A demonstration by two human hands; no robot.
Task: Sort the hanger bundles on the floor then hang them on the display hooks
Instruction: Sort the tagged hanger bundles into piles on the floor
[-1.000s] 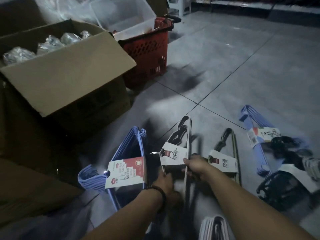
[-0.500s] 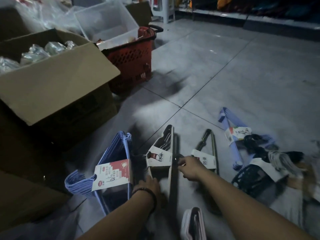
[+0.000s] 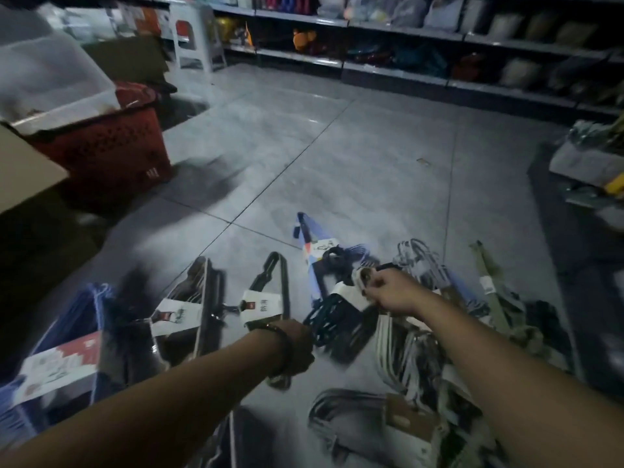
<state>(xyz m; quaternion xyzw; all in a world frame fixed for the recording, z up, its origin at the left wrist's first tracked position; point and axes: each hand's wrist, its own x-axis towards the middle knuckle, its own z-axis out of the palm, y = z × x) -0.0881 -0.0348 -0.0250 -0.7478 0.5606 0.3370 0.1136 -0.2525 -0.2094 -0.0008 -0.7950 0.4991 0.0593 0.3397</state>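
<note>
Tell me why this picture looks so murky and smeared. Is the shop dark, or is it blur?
Head view: the light is dim, brightest on the floor tiles in the middle, dark toward the corners. Head view: blur smears the red basket, the blue hanger bundle and both the left hand and right hand. Head view: the far shelves are soft, their goods hard to tell.

floor [image 3: 371,170] — grey tiles | on it: hanger bundles [image 3: 266,307] in a row | red basket [image 3: 111,157] at left

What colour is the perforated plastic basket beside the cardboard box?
The perforated plastic basket is red; head view.
</note>
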